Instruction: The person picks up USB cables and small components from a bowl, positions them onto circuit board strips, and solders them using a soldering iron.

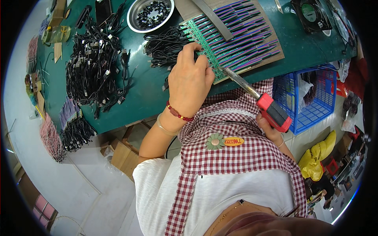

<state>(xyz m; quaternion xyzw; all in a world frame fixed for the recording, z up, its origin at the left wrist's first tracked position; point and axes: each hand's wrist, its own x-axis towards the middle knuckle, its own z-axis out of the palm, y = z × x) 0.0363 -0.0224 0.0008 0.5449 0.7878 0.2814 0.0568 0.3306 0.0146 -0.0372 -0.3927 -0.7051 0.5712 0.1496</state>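
A green surface [145, 92] is filling the upper view, carrying a bowl [147, 30] of small black parts. Green boards [210, 57] are lying side by side on a brown panel [271, 47], black cables [167, 39] bunching along their left edge. The left hand [191, 76] is curling its fingers there; I cannot tell whether its grip is pinching anything. The right hand's [267, 128] grip is closing around the iron [264, 103], fingers partly hidden. Someone seems to be soldering cable ends; the next move is probably calling for a steady wire beneath the tip. The apron [244, 159] is bearing a yellow lettered badge [234, 141].
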